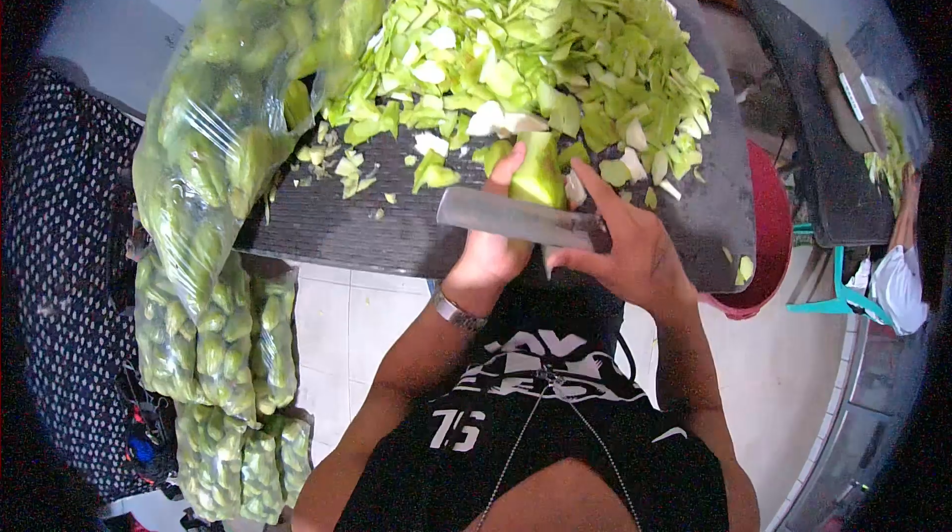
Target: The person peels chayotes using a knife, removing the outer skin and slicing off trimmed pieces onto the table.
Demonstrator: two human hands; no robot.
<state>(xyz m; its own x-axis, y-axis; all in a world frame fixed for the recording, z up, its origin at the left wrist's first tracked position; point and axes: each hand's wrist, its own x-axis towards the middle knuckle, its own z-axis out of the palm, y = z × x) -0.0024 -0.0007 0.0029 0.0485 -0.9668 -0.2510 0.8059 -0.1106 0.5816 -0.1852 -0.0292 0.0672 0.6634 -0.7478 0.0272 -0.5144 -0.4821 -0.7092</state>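
In the middle of the view, my left hand (pixel 499 239) is wrapped round a pale green vegetable (pixel 537 173), holding it upright over the near edge of the dark table (pixel 347 220). My right hand (pixel 630 244) grips a wide-bladed knife (pixel 506 215) at its handle end. The blade points left and lies across the lower part of the vegetable, hiding some of my left hand. Just beyond both hands rises a large heap of green and white slices (pixel 535 36). Small scraps are scattered left of the heap.
A big clear bag of green vegetables (pixel 223 125) lies on the table's left side. More filled bags (pixel 223 354) are below it. A red tub (pixel 769 235) stands under the right edge. At far right, a person's arm (pixel 904 215) is beside another dark table (pixel 828 135).
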